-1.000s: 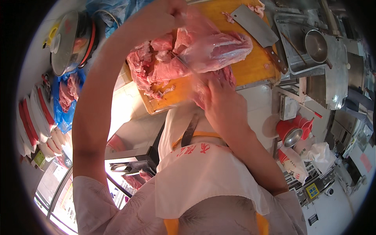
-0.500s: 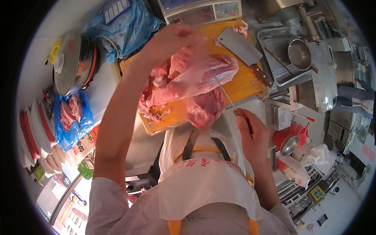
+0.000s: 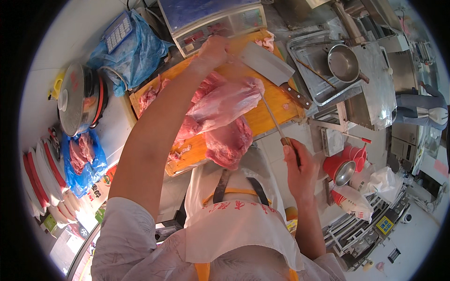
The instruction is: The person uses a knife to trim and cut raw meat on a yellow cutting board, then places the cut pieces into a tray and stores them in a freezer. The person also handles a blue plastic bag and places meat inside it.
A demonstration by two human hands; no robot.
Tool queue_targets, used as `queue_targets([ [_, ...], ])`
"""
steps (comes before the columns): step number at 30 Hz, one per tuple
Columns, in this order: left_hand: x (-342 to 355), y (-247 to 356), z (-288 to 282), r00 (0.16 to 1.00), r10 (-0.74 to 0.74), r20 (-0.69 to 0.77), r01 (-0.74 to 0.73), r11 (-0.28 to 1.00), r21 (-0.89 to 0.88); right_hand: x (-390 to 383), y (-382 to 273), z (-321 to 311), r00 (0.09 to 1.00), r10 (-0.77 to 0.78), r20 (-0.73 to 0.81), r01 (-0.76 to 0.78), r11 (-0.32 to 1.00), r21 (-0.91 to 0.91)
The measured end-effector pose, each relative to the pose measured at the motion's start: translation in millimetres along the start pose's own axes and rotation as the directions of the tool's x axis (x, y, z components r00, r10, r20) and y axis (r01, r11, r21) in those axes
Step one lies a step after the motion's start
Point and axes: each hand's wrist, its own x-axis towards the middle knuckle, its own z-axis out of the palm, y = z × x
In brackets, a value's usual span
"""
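My right hand [image 3: 300, 166] is closed round the handle of a thin-bladed knife [image 3: 273, 116], which points away from me. Its tip is at the right end of a large piece of raw meat [image 3: 225, 105]. Below that piece, a darker red lump of meat [image 3: 229, 143] hangs over the near edge of the wooden cutting board [image 3: 281, 105]. My left arm reaches across the meat. At the board's far side my left hand [image 3: 214, 50] is held with fingers curled; they are partly smeared, and whatever they hold is hidden. A cleaver [image 3: 267, 63] lies on the board to the right of it.
Right of the board is a metal tray [image 3: 323, 96] with a saucepan [image 3: 343, 63]. A blue-lidded case [image 3: 215, 14] stands behind. To the left are a lidded pot [image 3: 77, 100], a blue-bagged scale [image 3: 126, 47] and bagged meat [image 3: 82, 154]. Another person [image 3: 424, 107] stands far right.
The view has shifted, with the board now further left and slightly tilted. My left hand is still at the board's far side. The knife remains in my right hand beside the meat.
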Motion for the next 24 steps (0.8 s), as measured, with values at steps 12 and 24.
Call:
queue_targets([
  [12, -38.2, 5.9, -71.0, 0.963, -0.048, -0.264, 0.0, 0.984, -0.177, 110.3, 23.2, 15.4, 0.926, -0.376, -0.042, 0.359, 0.909, -0.211],
  [24, -341.8, 29.7, -63.6, 0.406, -0.829, 0.386, 0.726, 0.036, -0.687, 196.3, 36.7, 57.2, 0.686, -0.726, 0.045, 0.614, 0.545, -0.571],
])
